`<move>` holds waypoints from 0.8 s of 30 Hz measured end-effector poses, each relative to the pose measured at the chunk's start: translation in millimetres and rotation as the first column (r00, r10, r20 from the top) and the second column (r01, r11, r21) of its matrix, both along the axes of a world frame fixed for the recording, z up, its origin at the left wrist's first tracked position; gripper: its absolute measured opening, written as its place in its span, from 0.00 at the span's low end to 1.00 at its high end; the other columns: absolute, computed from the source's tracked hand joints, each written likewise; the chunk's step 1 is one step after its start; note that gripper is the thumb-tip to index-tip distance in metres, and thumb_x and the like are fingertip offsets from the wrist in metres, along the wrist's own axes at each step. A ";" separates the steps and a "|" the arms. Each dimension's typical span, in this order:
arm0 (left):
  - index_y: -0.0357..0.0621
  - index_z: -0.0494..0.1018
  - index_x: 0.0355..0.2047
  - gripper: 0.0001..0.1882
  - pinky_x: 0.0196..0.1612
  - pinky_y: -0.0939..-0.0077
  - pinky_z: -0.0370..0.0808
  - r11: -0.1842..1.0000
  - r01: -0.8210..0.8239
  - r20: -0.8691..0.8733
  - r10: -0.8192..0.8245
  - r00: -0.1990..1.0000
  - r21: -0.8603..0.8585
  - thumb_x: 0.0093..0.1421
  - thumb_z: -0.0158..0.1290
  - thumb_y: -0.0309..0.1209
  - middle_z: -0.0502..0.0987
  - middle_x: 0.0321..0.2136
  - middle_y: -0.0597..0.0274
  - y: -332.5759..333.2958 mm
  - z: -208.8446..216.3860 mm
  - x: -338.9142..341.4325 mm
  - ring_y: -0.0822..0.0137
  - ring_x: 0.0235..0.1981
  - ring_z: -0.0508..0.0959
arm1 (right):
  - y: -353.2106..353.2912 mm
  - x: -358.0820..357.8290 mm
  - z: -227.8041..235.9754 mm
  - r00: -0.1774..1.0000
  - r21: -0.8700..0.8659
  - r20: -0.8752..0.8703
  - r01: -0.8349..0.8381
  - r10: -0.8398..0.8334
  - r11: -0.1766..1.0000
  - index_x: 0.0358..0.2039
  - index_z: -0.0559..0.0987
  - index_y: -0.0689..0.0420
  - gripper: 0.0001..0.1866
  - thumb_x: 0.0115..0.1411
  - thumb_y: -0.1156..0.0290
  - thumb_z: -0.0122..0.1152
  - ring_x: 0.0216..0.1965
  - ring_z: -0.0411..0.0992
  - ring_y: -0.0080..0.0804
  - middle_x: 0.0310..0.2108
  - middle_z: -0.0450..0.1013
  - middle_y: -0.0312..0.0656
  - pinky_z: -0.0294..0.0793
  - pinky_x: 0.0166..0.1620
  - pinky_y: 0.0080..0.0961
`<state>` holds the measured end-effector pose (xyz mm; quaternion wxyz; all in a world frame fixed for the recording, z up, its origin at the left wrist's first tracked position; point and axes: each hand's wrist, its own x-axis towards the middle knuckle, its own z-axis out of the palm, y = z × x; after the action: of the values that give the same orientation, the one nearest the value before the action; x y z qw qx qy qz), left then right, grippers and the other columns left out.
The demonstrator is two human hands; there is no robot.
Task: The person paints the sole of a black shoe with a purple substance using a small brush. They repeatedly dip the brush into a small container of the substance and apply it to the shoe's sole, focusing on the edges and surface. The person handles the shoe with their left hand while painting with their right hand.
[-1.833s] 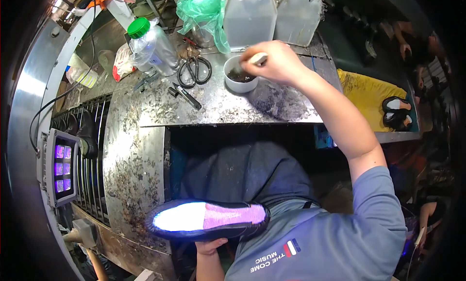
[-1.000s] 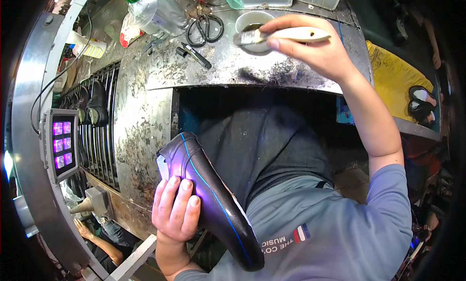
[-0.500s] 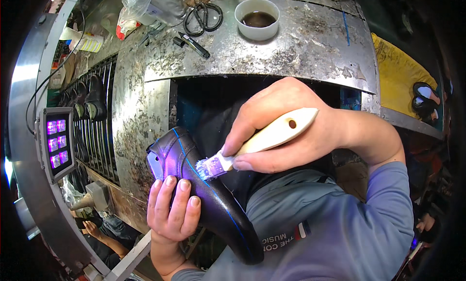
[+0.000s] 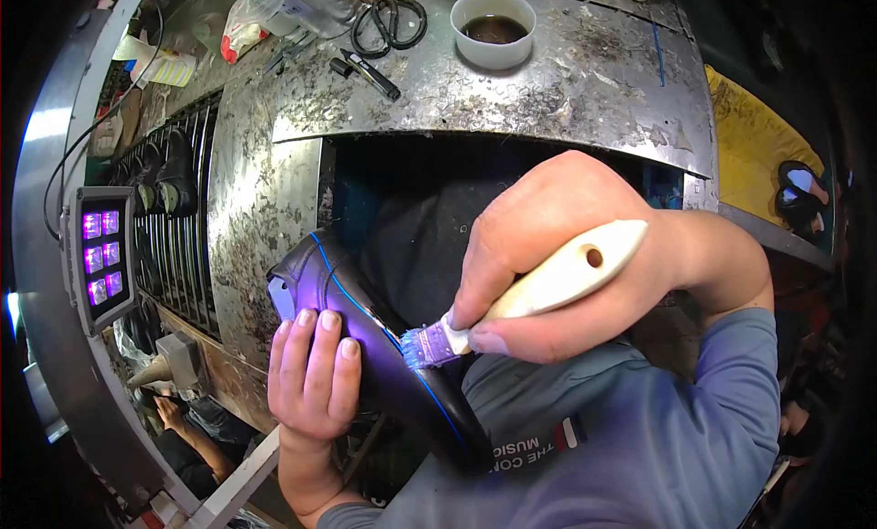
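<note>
The blue-striped black leather shoe (image 4: 382, 375) is gripped slantwise before the body (image 4: 630, 419) by the straight-fingered left hand (image 4: 315, 383); against it, the flat cream-handled brush (image 4: 548, 290) is pinched by the bent right hand (image 4: 559, 209).

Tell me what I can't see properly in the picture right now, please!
Thumb of the left hand, head view: out of sight, apparently behind the shoe.
Shoe's sole, head view: mostly turned away.
Part of the brush, head view: covered by the right hand.
Bottom of the cup, head view: under dark liquid.
Scissors' blades, head view: too dark and cluttered.
</note>
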<state>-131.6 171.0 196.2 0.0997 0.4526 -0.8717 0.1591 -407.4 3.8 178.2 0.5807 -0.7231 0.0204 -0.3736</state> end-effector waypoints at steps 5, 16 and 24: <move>0.36 0.71 0.51 0.13 0.50 0.49 0.82 0.998 -0.067 0.009 0.067 0.998 0.013 0.67 0.55 0.23 0.81 0.48 0.44 -2.1 -1.6 1.2 0.43 0.48 0.82 | 3.7 -3.8 5.6 0.999 -0.100 0.024 0.039 -0.037 0.994 0.30 0.85 0.58 0.04 0.52 0.76 0.71 0.26 0.81 0.34 0.25 0.80 0.39 0.80 0.29 0.27; 0.31 0.69 0.59 0.30 0.56 0.48 0.77 0.964 -0.208 -0.034 0.216 0.976 0.167 0.58 0.61 0.31 0.78 0.53 0.36 -3.9 -4.4 5.7 0.37 0.53 0.80 | 7.0 -12.7 19.4 0.999 -0.172 0.015 0.046 -0.044 0.984 0.29 0.85 0.58 0.05 0.50 0.77 0.73 0.24 0.80 0.33 0.24 0.79 0.39 0.80 0.26 0.25; 0.27 0.70 0.58 0.35 0.56 0.53 0.78 0.924 -0.294 -0.119 0.329 0.937 0.245 0.57 0.63 0.42 0.78 0.52 0.37 -2.5 -14.5 5.8 0.39 0.51 0.80 | 6.4 -18.2 31.2 0.997 -0.209 -0.037 0.056 -0.065 0.976 0.30 0.85 0.59 0.07 0.48 0.78 0.73 0.24 0.80 0.32 0.24 0.79 0.40 0.80 0.25 0.25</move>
<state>-125.8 168.5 181.7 0.0902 0.6051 -0.7901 0.0379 -425.6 10.2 209.4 0.4899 -0.7867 0.0158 -0.3752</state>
